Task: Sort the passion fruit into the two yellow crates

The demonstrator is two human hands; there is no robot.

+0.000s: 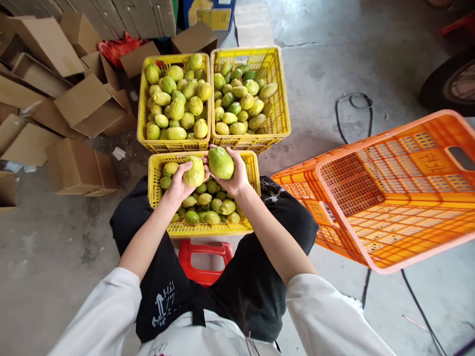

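Observation:
My left hand (178, 184) is closed around a lumpy yellow-green fruit (194, 172). A smoother, greener oval fruit (220, 163) sits in my right hand (239, 174), its fingers wrapped round the far side. Both fruits are held close together, side by side, above the near yellow crate (208, 228). That crate, between my knees, holds many small green and yellow fruits (212, 218). The exact kind of fruit is not plain; they look somewhat like lemons or small papayas. My forearms and hands hide part of the crate.
Beyond stand a left yellow crate (172, 144) and a right yellow crate (278, 129), both with fruit. An orange crate (374, 267) lies tilted at right, near a black cable (370, 111) and a wheel (454, 84). Cardboard boxes (79, 168) heap at left. A red stool (206, 274) is below.

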